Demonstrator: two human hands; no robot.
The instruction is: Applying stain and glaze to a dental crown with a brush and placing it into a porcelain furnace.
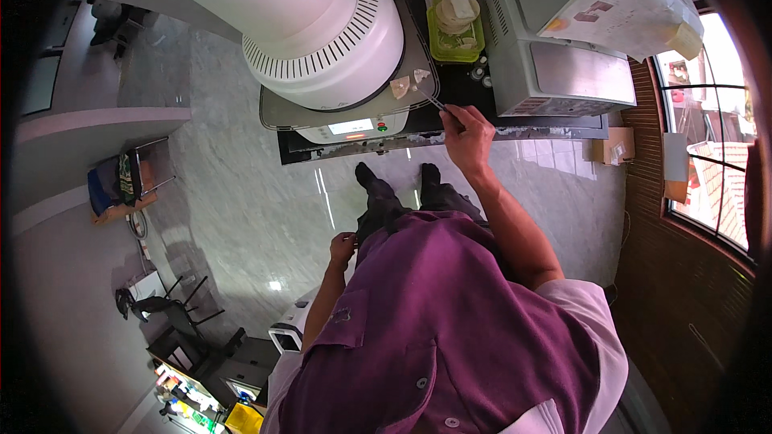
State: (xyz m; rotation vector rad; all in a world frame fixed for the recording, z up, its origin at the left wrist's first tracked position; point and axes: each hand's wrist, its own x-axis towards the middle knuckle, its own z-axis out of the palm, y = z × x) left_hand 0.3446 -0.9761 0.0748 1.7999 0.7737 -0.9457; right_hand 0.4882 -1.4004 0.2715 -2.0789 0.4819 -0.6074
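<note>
My right hand (pixel 470 141) reaches out over the front of the black worktop. Its fingers pinch a slim metal tool (pixel 433 100) that looks like tweezers. The tool's tip is close to a beige piece (pixel 400 87) and a whitish piece (pixel 420 75) near the right edge of a grey plate (pixel 281 111); whether the tip touches either cannot be made out. On that plate stands a large white machine (pixel 362 24) with a round, slotted base. Down beside my thigh, my left hand (pixel 343 249) has curled fingers, and its inside is hidden.
Behind the tool, a lime-green basket (pixel 457 55) holds stacked whitish round pieces (pixel 456 13). Small bottles (pixel 478 72) stand beside it. A grey boxy appliance (pixel 555 72) is to the right. A lit display panel (pixel 351 127) faces me. A cardboard box (pixel 618 147) is near the wall.
</note>
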